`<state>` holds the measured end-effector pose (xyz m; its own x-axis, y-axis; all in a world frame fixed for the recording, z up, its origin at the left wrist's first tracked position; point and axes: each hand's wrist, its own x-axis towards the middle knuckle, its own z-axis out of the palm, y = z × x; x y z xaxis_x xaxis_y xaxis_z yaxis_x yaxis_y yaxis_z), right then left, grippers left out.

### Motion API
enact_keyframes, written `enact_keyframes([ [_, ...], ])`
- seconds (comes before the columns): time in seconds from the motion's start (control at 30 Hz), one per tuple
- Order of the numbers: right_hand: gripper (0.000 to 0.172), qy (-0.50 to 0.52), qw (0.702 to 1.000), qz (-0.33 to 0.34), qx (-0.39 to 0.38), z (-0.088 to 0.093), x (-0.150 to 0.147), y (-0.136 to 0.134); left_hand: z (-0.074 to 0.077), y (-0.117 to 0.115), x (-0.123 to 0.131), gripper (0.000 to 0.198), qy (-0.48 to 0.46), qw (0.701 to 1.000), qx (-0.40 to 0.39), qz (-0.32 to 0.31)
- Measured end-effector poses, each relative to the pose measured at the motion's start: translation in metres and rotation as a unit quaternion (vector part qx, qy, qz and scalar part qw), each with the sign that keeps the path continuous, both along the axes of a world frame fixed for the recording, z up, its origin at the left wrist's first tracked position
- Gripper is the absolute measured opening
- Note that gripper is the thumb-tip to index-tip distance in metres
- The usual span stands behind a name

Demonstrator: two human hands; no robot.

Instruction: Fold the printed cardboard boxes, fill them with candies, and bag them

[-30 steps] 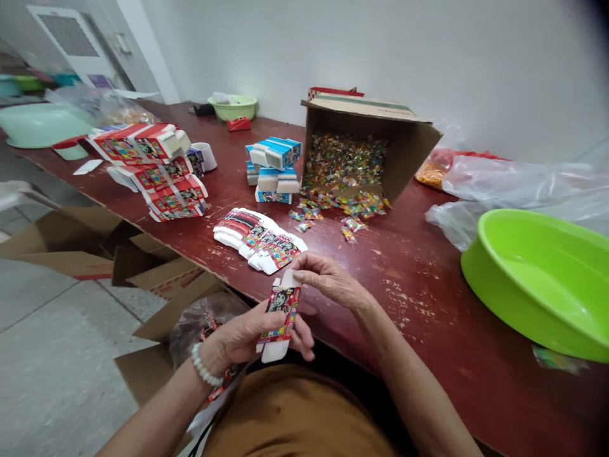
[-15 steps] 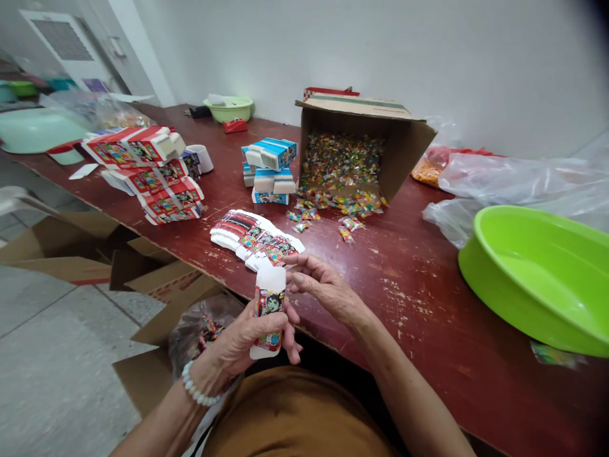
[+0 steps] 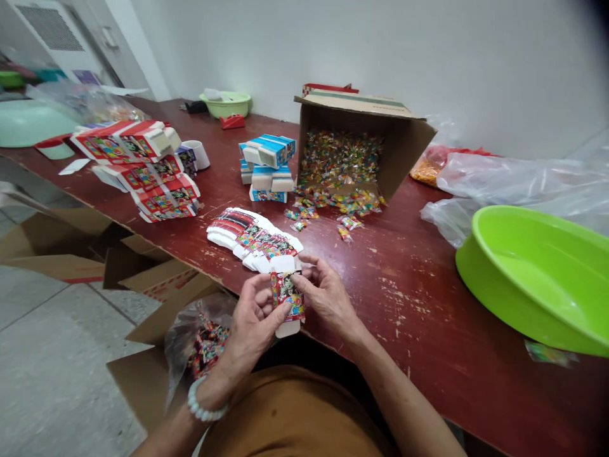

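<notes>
A small red printed carton [image 3: 288,296] with white end flaps is held upright between both hands at the table's front edge. My left hand [image 3: 254,317], a bead bracelet on its wrist, grips its left side with the thumb on the front. The thumb of my right hand [image 3: 326,295] presses the upper right of the carton, its fingers behind. Just beyond lies a fanned pile of flat red and white cartons [image 3: 257,238]. Wrapped candies [image 3: 345,155] fill a cardboard box lying on its side, and some spill onto the table.
Bundled red boxes [image 3: 143,168] are stacked at left, bundled blue boxes [image 3: 269,168] at centre. A big green basin [image 3: 537,279] stands at right near plastic bags [image 3: 514,178]. Below the table's left edge are open cartons [image 3: 143,374] and a bag of dark wrapped pieces [image 3: 207,343].
The carton has moved up and right and looks wider, its side panel now showing. My right hand has taken hold of its right side. My left hand has turned and shifted right.
</notes>
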<state>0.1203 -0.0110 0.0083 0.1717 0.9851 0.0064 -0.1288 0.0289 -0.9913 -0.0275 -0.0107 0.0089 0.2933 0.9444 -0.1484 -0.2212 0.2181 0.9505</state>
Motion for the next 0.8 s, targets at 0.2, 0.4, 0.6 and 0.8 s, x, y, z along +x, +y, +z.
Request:
enact_keyframes([
  [0.2,0.024,0.049,0.997,0.001,0.056,-0.007,-0.009,-0.005,0.011,-0.001,-0.004,0.061,0.012,0.999,0.047,-0.010],
  [0.4,0.026,0.021,0.999,0.046,-0.001,-0.011,0.006,0.001,0.004,0.010,-0.011,0.033,0.036,0.999,0.004,-0.039],
  [0.6,0.028,0.062,0.992,0.113,-0.013,-0.008,0.013,0.003,0.001,0.008,-0.006,0.026,0.029,0.999,0.013,-0.008],
  [0.8,0.015,-0.004,0.996,0.061,0.061,-0.017,0.005,-0.001,0.001,0.005,-0.006,0.044,-0.040,0.996,-0.079,-0.023],
])
